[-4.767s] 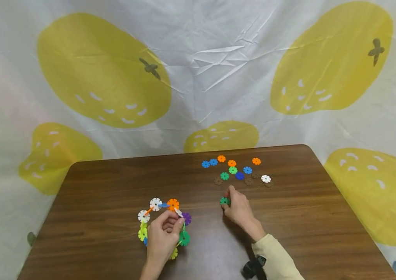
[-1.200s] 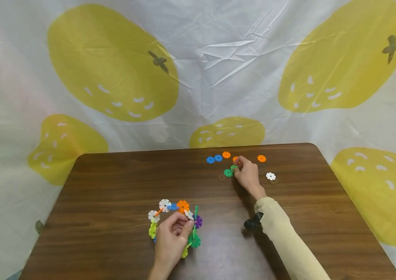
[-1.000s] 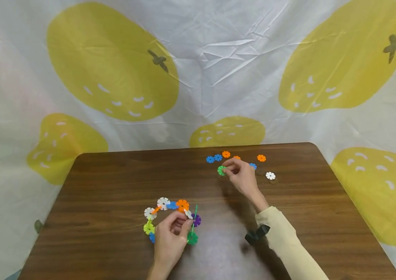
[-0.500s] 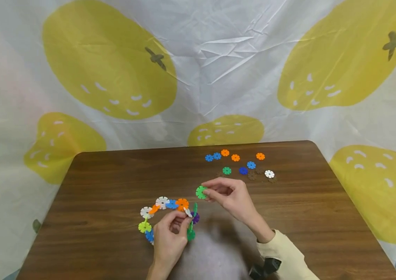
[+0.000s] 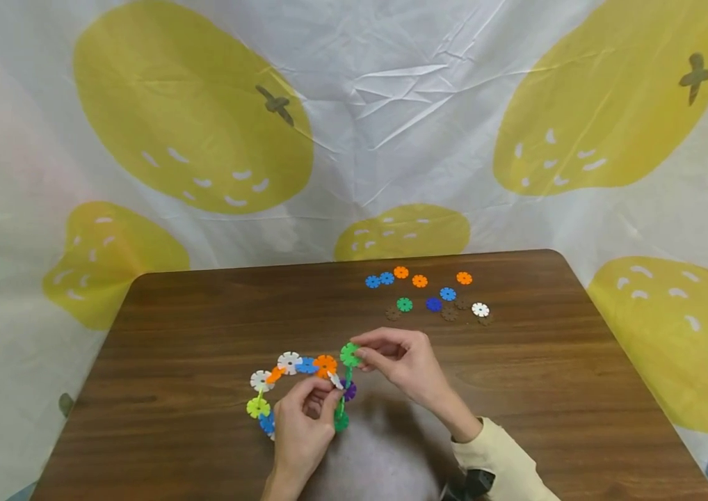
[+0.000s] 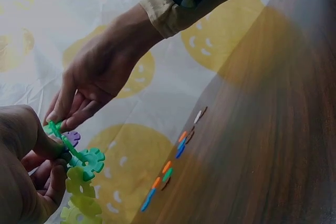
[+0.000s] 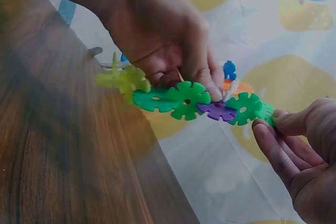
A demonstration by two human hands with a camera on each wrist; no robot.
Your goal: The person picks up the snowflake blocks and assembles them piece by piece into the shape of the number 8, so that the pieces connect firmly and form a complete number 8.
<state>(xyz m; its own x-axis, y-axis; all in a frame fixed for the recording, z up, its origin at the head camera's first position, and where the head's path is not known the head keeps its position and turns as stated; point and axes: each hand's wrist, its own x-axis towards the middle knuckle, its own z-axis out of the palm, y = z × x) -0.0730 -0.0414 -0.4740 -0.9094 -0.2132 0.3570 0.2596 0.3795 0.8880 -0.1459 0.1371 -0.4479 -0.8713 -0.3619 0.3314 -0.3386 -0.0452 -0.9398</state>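
Note:
My left hand (image 5: 304, 421) pinches a ring of interlocking notched plastic discs just above the table, near a small white disc (image 5: 336, 380) and a purple disc (image 5: 350, 391). White, blue, orange, yellow-green and green discs make up the ring; the palm hides part of it. Between thumb and fingertips, my right hand (image 5: 407, 365) holds a light green disc (image 5: 349, 355). That disc meets the edge of a green disc (image 7: 244, 108) standing out from the purple one in the right wrist view. Whether their slots are fully engaged I cannot tell.
Loose discs lie flat at the back right of the wooden table (image 5: 204, 313): orange (image 5: 419, 281), blue (image 5: 448, 293), dark blue (image 5: 433, 305), green (image 5: 404, 305), white (image 5: 480, 309) and several brown ones (image 5: 449, 314). A cloth printed with yellow fruit hangs behind the table.
My right hand has picked the light green disc from the loose ones and brought it toward me and left to the ring. Earlier, a green disc joined the ring. My left hand keeps its hold.

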